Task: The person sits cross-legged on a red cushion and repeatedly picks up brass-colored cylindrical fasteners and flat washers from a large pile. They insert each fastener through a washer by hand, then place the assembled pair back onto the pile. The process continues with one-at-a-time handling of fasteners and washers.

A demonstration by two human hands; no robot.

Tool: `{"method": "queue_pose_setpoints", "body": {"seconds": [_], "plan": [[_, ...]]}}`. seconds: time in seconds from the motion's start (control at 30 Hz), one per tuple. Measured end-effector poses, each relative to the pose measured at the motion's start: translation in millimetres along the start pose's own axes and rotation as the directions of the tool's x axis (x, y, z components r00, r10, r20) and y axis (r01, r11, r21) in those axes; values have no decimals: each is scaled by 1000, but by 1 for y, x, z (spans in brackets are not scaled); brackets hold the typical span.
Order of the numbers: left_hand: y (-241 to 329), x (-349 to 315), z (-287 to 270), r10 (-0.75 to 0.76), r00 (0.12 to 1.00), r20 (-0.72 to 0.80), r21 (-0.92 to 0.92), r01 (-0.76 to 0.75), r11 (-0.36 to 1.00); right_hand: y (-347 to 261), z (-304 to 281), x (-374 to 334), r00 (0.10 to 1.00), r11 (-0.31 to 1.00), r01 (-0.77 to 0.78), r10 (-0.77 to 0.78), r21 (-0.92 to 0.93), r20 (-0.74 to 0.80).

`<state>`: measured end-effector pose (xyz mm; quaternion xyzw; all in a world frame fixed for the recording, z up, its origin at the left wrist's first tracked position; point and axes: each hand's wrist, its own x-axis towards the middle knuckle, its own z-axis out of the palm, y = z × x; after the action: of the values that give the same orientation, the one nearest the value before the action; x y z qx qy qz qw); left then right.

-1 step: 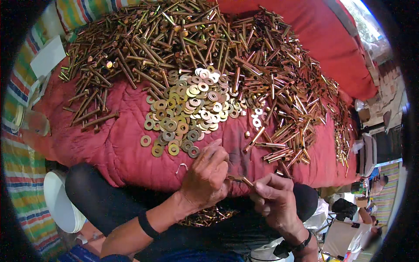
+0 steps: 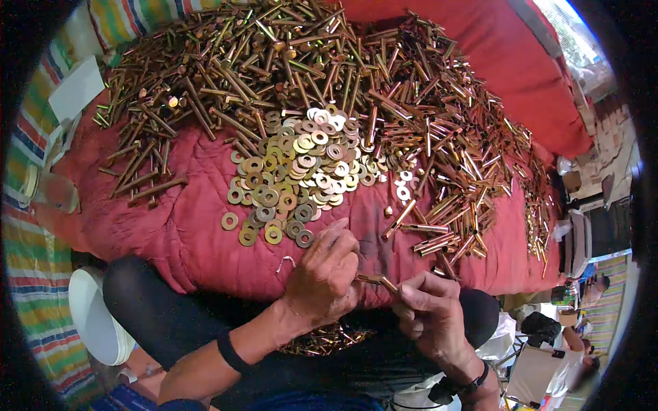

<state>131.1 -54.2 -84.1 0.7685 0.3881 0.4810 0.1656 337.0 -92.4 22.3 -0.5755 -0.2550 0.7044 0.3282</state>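
Observation:
My left hand (image 2: pixel 325 272) is closed, with the back of the hand up. A thin brassy bolt (image 2: pixel 369 279) sticks out of its fingers toward the right; its other end is hidden in the hand. My right hand (image 2: pixel 433 305) pinches a short copper-coloured metal sleeve (image 2: pixel 388 284) between thumb and fingers. Sleeve and bolt meet at an angle between the hands; whether they are joined I cannot tell. Just beyond my left hand lies a heap of flat washers (image 2: pixel 295 164). Loose metal sleeves (image 2: pixel 473 198) are piled beyond my right hand.
A large pile of bolts (image 2: pixel 226 75) covers the far side of the red padded cloth (image 2: pixel 185 233). More brassy pieces (image 2: pixel 329 339) lie below my hands, between my legs. A white bucket (image 2: pixel 96 318) stands at the left, and other people (image 2: pixel 579 349) are at the far right.

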Motion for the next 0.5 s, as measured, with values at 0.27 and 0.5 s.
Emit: {"method": "queue_pose_setpoints", "body": {"seconds": [0.27, 0.5], "plan": [[-4, -1, -5, -32, 998, 51, -68, 36, 997, -4, 0, -6, 645, 299, 615, -723, -729, 248], [-1, 1, -11, -21, 994, 104, -85, 30, 996, -12, -7, -6, 536, -59, 651, -671, -757, 513]]}}
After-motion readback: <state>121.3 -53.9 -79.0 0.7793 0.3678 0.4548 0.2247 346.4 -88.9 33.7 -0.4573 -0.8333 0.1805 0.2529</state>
